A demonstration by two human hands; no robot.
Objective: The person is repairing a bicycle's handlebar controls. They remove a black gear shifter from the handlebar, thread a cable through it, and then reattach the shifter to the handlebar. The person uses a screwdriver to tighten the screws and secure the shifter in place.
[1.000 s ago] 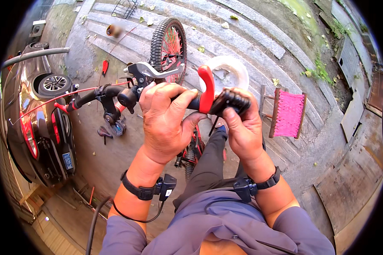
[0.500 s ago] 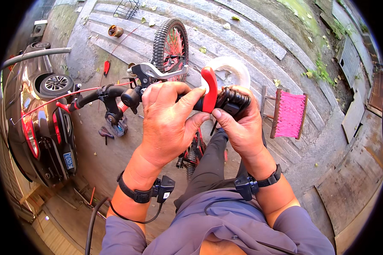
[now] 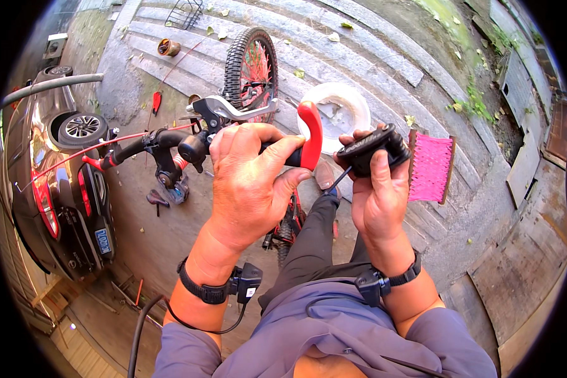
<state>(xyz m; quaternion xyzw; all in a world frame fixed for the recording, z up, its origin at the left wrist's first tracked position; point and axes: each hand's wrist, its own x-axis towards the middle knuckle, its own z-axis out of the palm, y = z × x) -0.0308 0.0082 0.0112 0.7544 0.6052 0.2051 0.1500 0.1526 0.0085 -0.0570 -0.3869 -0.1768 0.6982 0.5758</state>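
My left hand (image 3: 246, 186) is closed around the end of the bicycle handlebar (image 3: 132, 146), thumb and fingers beside the red bar end (image 3: 312, 142) that curves upward. A silver brake lever (image 3: 233, 109) stands just beyond its knuckles. To the right of the bar end, my right hand (image 3: 381, 205) grips a black folding multi-tool (image 3: 368, 154). One thin hex key (image 3: 339, 181) is folded out of it and points down to the left, touching nothing. The far fingers are partly hidden behind the tool.
The knobby front wheel (image 3: 251, 66) is ahead, beside a white ring-shaped tub (image 3: 359, 104). A stool with a pink woven seat (image 3: 431, 169) stands right. A dark car (image 3: 69, 189) is at left. A saddle (image 3: 157, 197) and red-handled tool (image 3: 157, 101) lie on the ground.
My right hand has moved the multi-tool away from the bar end, to the right, and turned it so its hex key shows. My left hand stays on the handlebar.
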